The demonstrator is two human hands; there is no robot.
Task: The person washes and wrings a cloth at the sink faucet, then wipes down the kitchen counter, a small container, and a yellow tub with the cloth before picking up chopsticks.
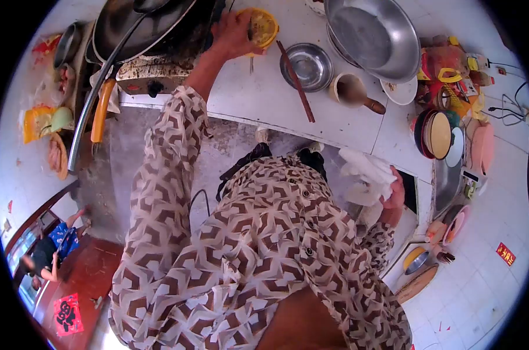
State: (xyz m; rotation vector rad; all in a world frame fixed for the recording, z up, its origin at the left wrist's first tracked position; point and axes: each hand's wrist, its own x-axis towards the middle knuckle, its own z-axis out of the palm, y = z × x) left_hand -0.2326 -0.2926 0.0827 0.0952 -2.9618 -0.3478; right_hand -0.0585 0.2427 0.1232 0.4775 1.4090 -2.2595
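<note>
My left hand (234,36) reaches over the white counter beside the stove, its fingers closed on the near side of a small yellow bowl (269,29). What lies in the bowl is pale and hard to make out. Low at the right, my right hand (396,191) grips a crumpled white cloth (366,174) in front of the counter edge. To the right of the yellow bowl, a pair of brown chopsticks (296,83) rests against a small metal bowl (314,67). A pot with a wooden handle (374,105) stands close by.
A dark wok (124,35) with a long-handled ladle (83,125) sits on the stove at the left. Large metal basins (375,38) stand at the back right, near a white plate (405,90). Stacked bowls (437,135) are by the sink. Another person (48,256) is at the far left.
</note>
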